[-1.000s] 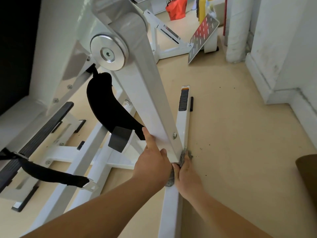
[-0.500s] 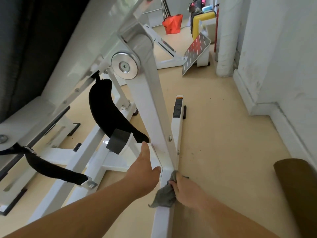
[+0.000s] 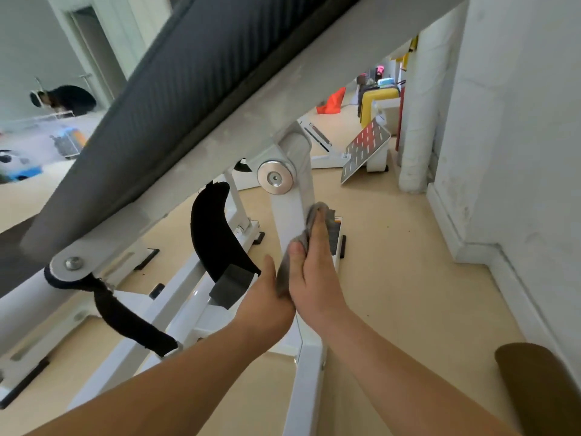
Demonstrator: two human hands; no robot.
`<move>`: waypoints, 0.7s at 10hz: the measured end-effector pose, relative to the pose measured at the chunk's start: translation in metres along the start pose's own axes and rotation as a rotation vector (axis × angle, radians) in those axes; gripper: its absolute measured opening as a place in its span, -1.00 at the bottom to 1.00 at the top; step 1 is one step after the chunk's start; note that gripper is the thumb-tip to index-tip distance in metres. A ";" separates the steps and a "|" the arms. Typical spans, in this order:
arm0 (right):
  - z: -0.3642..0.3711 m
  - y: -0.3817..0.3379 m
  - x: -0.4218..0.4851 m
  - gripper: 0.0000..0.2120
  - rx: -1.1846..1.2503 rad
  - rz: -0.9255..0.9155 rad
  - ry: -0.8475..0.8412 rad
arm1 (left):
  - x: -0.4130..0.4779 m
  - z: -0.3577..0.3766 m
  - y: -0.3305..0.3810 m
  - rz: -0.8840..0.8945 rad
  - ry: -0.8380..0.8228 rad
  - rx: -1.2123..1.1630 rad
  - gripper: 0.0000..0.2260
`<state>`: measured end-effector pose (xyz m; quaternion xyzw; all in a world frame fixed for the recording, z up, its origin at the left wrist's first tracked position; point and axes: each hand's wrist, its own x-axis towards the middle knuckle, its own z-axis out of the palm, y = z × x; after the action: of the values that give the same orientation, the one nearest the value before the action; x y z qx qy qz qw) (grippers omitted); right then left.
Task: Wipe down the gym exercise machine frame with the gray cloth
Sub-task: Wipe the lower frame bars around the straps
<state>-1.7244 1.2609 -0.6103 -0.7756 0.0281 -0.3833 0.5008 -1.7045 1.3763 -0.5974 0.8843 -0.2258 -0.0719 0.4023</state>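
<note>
Head view. The gray cloth [image 3: 321, 214] lies against the white upright [image 3: 291, 217] of the machine frame [image 3: 309, 388], just below the round metal pivot disc [image 3: 275, 178]. The right hand [image 3: 316, 272] holds the cloth there. Its grip is clenched on the fabric, with the thumb on the front face of the upright and the fingers [image 3: 318, 229] laid along its right edge. The cloth sits under the palm. A bunched fold shows above the fingertips, and a loose end hangs down between the two hands.

The left hand [image 3: 267, 302] meets the upright from the left, touching the hanging end of the cloth, with its thumb pointing up. Its fingers are hidden behind the cloth and the right hand, so whether this grip is clenched or released cannot be told.

Left of the upright are a curved black pad [image 3: 213, 237] and a black strap [image 3: 125, 316]. A dark padded board [image 3: 188, 89] slants across the top.

The frame stands on a beige floor [image 3: 408, 278]. Near the floor's far edge, by the white wall [image 3: 518, 152], stand a perforated foot plate [image 3: 366, 149], an orange bag [image 3: 333, 102] and a yellow case [image 3: 380, 96].
</note>
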 end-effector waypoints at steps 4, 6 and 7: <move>-0.010 0.002 -0.003 -0.41 -0.047 0.090 -0.086 | 0.012 -0.016 0.009 -0.015 0.053 -0.069 -0.50; -0.009 0.031 -0.027 -0.45 -0.254 0.306 -0.160 | 0.013 -0.013 -0.006 -0.133 -0.030 0.005 -0.63; -0.033 0.061 -0.058 -0.59 -0.318 0.493 -0.389 | 0.013 -0.014 -0.012 -0.153 -0.085 0.072 -0.64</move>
<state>-1.7650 1.2307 -0.6848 -0.8723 0.1780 -0.0870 0.4470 -1.6842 1.3871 -0.5962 0.9090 -0.1769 -0.1319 0.3536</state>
